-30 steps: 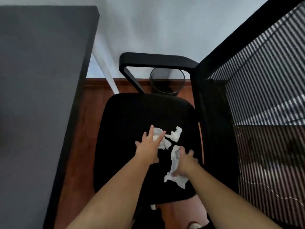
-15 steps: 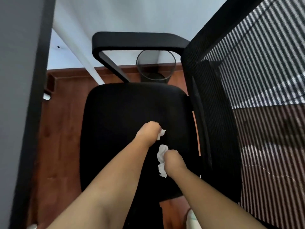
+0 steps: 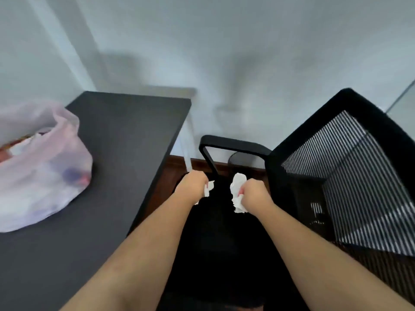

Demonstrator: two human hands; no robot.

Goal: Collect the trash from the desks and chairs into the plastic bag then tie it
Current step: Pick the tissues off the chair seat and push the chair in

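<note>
Hands fisted, left hand (image 3: pixel 193 184) gripping tissue scrap (image 3: pixel 209 187), right hand (image 3: pixel 254 192) gripping crumpled tissue (image 3: pixel 237 189)

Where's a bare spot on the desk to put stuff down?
The dark grey desk top is bare between the whitish plastic bag and its right edge, and nearer you, below the bag. Its left side is crowded by the bulging bag.

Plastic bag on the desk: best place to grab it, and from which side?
Probably the raised upper rim of the plastic bag, from above: its mouth gapes upward and the full body slumps soft on the desk.
</note>
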